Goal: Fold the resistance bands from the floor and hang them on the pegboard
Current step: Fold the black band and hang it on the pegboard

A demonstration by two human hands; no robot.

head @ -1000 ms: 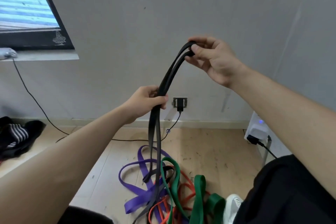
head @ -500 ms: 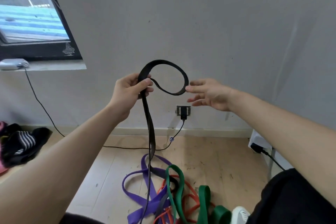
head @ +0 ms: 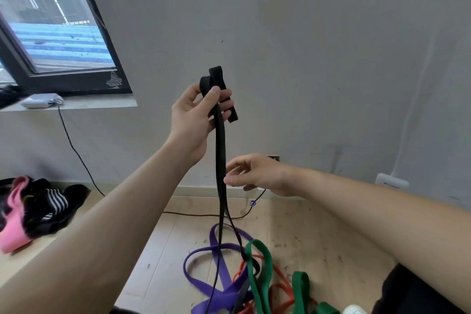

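Note:
My left hand (head: 196, 115) is raised in front of the wall and grips the folded top of a black resistance band (head: 220, 160). A short fold sticks up above the fingers and one end hangs past them. The rest of the band drops straight down to the floor. My right hand (head: 257, 173) is lower, right beside the hanging strands, fingers loosely curled; whether it touches the band is unclear. On the floor lie a purple band (head: 219, 296), a green band (head: 260, 275) and an orange-red band (head: 280, 285), tangled together.
A window (head: 56, 41) with a sill is at the upper left; a small device (head: 42, 100) on it has a cable running down to the wooden floor. Clothes (head: 38, 209) lie at the left. A wall socket (head: 274, 158) sits behind my right hand. No pegboard is in view.
The loop that both hands held has been folded flat into my left hand, which rose. My right hand let go of the top and dropped down beside the hanging strands.

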